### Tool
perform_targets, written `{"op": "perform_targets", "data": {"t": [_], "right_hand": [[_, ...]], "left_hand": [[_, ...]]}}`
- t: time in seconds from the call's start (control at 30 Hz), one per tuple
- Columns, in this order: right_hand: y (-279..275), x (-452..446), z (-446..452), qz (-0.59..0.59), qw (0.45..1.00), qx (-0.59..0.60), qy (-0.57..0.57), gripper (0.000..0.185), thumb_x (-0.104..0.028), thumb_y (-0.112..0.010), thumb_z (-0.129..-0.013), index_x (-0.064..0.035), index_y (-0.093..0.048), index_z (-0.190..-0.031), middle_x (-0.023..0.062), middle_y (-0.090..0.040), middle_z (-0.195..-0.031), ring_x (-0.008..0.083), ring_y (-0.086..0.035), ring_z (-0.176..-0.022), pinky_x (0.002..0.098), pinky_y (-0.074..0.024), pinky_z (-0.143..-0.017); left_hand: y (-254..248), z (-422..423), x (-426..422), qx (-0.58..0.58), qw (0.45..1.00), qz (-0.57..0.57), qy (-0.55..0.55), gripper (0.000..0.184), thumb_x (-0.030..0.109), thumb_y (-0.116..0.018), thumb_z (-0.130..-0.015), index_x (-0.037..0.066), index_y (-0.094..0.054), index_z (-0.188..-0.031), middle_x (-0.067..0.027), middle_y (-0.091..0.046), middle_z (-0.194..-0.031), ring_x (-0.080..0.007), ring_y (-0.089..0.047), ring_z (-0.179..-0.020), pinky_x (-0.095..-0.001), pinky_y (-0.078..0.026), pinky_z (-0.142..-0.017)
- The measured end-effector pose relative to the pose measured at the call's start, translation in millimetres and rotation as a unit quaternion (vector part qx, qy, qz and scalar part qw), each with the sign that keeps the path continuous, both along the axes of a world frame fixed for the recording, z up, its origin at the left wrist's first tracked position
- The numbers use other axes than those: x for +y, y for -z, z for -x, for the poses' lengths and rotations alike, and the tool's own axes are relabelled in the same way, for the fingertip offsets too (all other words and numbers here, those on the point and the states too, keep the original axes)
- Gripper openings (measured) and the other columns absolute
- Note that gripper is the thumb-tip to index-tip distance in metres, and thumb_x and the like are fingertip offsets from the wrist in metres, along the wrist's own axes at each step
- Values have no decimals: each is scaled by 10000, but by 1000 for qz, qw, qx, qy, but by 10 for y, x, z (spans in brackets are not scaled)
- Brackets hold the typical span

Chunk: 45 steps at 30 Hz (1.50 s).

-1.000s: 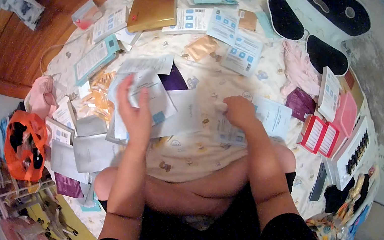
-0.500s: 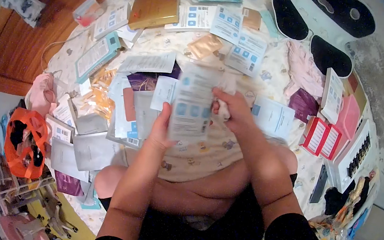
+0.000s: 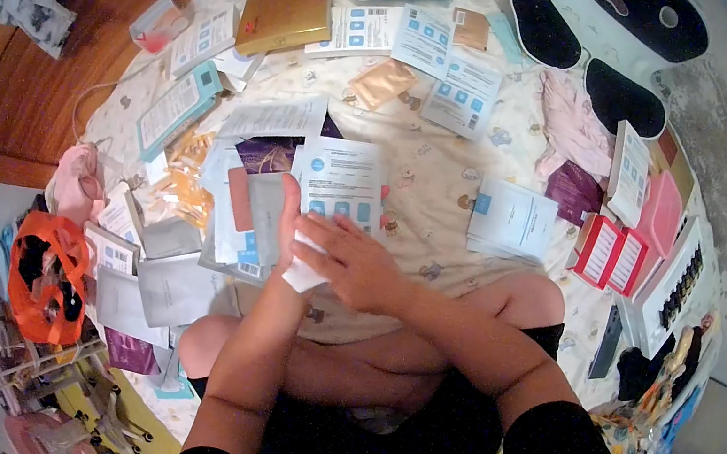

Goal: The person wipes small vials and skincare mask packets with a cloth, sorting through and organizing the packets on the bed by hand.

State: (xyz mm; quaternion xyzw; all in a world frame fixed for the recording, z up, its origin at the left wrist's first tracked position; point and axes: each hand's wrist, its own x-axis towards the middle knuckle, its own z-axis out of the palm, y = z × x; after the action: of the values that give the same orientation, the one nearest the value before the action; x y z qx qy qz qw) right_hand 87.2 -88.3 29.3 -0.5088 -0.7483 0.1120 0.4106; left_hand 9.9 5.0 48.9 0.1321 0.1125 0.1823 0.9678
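Note:
My left hand [image 3: 285, 229] is by a flat white packet [image 3: 344, 172] printed with text and blue square icons. Its thumb stands up along the packet's left edge, while most of its fingers are hidden. Across the lower end of the packet and the left palm lies my right hand [image 3: 353, 263], its fingers closed on a crumpled white tissue [image 3: 308, 268]. Just left of the packet is a pile with a purple packet [image 3: 266, 154], a grey packet [image 3: 267, 207] and a white printed sheet [image 3: 276, 118].
Similar white packets [image 3: 463, 95] and a gold box [image 3: 289, 6] are beyond. A light blue packet [image 3: 512, 220] and red box [image 3: 611, 254] lie right. Left are gold sachets [image 3: 187, 171], grey packets [image 3: 182, 289] and an orange bag [image 3: 49, 277]. My legs are crossed in front.
My right hand with the tissue has swung left and down from the packet's right edge to its lower end. The packet has shifted slightly left and is no longer blurred.

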Motion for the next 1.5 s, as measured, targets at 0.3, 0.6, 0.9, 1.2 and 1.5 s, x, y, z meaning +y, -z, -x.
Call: {"op": "perform_targets", "data": {"t": [0.3,0.6,0.9,1.2,1.5], "right_hand": [[-9,200,-511,66,956,-30,284,556,-154,-574,-721,-105,-406,-1248,146,-320,-1353,321,-324,-1240,497,-265,-992],[-56,16,-10,42,997,8,70,585,-152,-590,-700,-84,-404,-1250,122,-347,-1339,295,-337,-1238,485,-263,-994],[73,227,-811,183,850,380,317,388,-259,-486,-856,-41,-455,-1176,153,-478,-1191,282,-480,-1091,383,-406,-892],[112,104,-200,278,695,640,175,423,-354,-423,-894,-24,-494,-1149,176,-471,-1203,287,-469,-1104,403,-402,-886],[-162,132,-376,31,983,-31,179,458,-252,-547,-779,-176,-465,-1224,166,-330,-1346,364,-287,-1249,482,-277,-986]], "left_hand": [[46,-23,-221,163,986,9,23,638,572,-431,-821,123,-377,-1271,-107,-459,-1221,-286,-437,-1128,-435,-335,-966],[-122,-103,-107,-67,997,19,11,766,656,-309,-808,71,-315,-1302,-202,-356,-1305,-391,-377,-1169,-511,-297,-977],[-40,-12,-112,107,994,19,18,562,463,-447,-862,91,-378,-1277,-115,-461,-1233,-268,-443,-1131,-394,-375,-927],[346,-125,-155,309,895,-295,-129,636,501,-398,-868,196,-171,-1378,-122,-363,-1315,-280,-437,-1122,-436,-390,-909],[413,-236,-267,18,999,-45,20,695,611,-278,-837,166,-178,-1361,-129,-243,-1384,-313,-314,-1239,-477,-343,-961]]}}
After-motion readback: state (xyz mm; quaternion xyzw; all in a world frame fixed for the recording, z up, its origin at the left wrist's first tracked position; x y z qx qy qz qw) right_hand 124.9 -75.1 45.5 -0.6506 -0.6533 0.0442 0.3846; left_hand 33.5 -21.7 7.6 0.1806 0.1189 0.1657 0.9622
